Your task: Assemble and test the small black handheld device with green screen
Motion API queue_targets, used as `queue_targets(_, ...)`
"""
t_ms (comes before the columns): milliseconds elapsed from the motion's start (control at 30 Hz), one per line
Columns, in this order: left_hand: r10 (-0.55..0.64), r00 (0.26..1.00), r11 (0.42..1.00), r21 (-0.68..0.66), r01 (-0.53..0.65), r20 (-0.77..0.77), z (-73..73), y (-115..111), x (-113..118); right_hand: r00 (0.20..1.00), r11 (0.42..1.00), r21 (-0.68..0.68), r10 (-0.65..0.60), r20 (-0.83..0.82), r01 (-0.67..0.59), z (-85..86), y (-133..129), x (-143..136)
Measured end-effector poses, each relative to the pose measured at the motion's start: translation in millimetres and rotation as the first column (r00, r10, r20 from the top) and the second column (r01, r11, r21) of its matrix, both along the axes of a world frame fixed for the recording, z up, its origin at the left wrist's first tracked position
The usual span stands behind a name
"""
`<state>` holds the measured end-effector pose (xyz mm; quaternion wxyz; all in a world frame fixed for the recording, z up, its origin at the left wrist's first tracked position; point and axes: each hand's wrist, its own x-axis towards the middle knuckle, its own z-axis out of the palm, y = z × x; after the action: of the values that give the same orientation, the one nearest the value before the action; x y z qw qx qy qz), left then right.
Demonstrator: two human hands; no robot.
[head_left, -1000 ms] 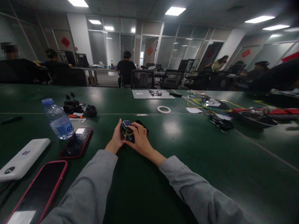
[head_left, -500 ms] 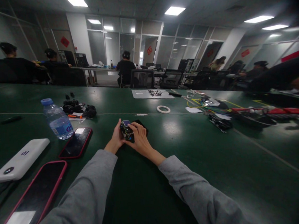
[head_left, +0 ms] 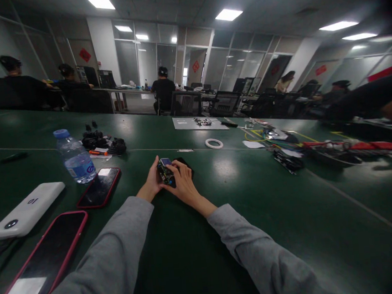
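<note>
Between my two hands is a small electronic circuit board assembly [head_left: 165,171] with a little bluish screen on its top end. My left hand [head_left: 152,182] is closed round its left side, thumb along the edge. My right hand [head_left: 184,181] grips it from the right, its fingers bent over the front and its thumb low near the bottom edge. Part of the board is hidden by the right fingers. A flat black object [head_left: 186,163] shows behind my right hand; its kind is unclear.
On the left are a water bottle [head_left: 77,159], a red-edged phone [head_left: 100,188], a pink-cased phone [head_left: 46,260] and a white power bank [head_left: 28,209]. Black parts [head_left: 102,141] lie behind. A white tape roll [head_left: 214,143] and tangled wires [head_left: 273,135] are ahead and right. Several people sit beyond.
My hands and the circuit board look almost unmoved. In the background, the seated person in the middle and the person at the right have shifted their heads slightly.
</note>
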<state>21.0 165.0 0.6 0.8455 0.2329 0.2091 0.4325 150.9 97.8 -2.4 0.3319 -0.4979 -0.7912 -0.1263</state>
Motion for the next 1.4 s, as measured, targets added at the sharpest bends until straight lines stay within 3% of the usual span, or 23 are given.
queue_targets(1400, 0.000, 1.000, 1.000, -0.020, 0.000, -0.004, 2.7, -1.1, -0.5, 0.999, 1.000, 0.009, 0.013, -0.040, -0.012, 0.3, 0.6, -0.4)
